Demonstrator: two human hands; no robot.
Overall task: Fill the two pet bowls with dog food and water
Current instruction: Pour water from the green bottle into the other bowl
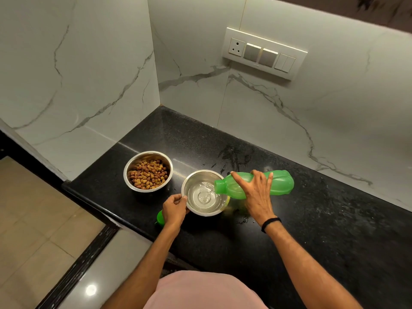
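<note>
- Green bottle (281,182): light, smooth plastic, probably slick when wet; best gripped mid-body. Tipped flat, mouth over water bowl (196,177) at its 3 o'clock rim, water running in.
- Right hand (256,194): fingers spread, wrapped round bottle's middle.
- Left hand (175,208): pinches bowl rim at 8 o'clock.
- Food bowl (147,153), full of kibble, sits at 10 o'clock.

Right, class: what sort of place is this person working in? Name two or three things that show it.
Most likely a home kitchen: a black stone counter meets marble-look wall tiles, with a switch and socket panel on the wall above it.
</note>
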